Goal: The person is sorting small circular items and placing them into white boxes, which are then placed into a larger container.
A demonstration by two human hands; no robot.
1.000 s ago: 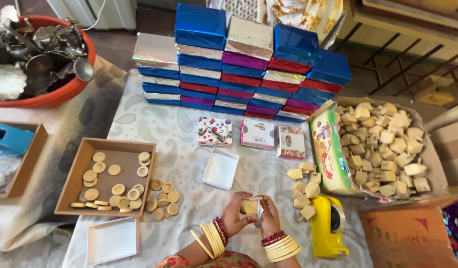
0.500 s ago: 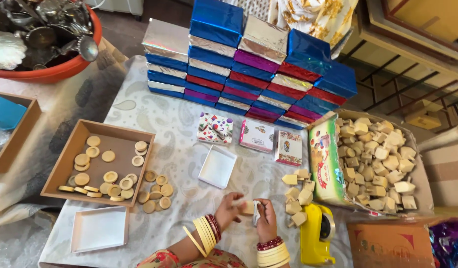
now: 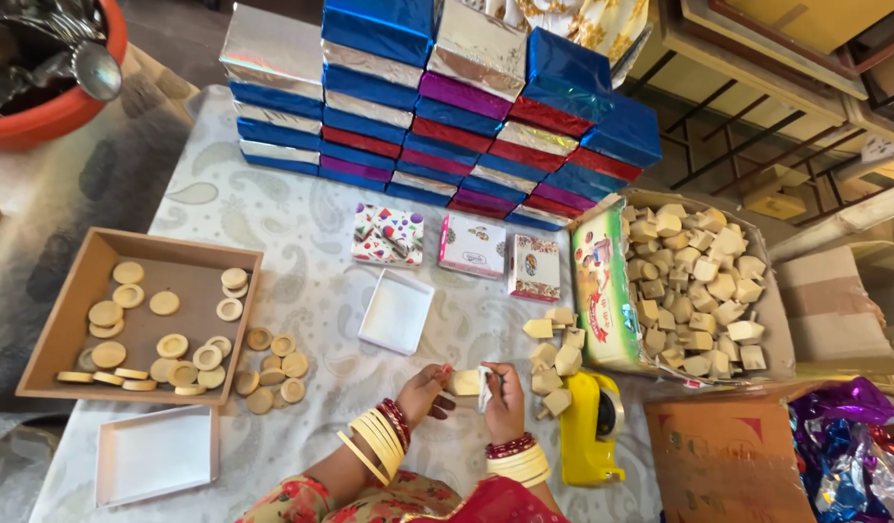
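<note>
My left hand (image 3: 423, 391) and my right hand (image 3: 505, 397) meet low over the table, both gripping one small pale wrapped sweet (image 3: 466, 382) with a bit of white wrapper at its right end. Bangles ring both wrists. A small empty white box (image 3: 397, 311) lies just beyond my hands. To the right of them a loose heap of pale wrapped cubes (image 3: 556, 353) rests on the patterned tablecloth (image 3: 273, 232), next to a yellow tape dispenser (image 3: 590, 427).
A brown tray (image 3: 50, 320) with round biscuits, and more biscuits (image 3: 273, 366) beside it, lie at left; a white lid (image 3: 156, 455) below. Three small printed boxes (image 3: 471, 244) sit mid-table, stacked foil boxes (image 3: 437, 107) behind, an open carton of cubes (image 3: 699, 286) right, a red tub (image 3: 50, 107) far left.
My hands have stayed together on the sweet, and the white wrapper now shows at its right end. The view has shifted, so everything sits a little further left in frame.
</note>
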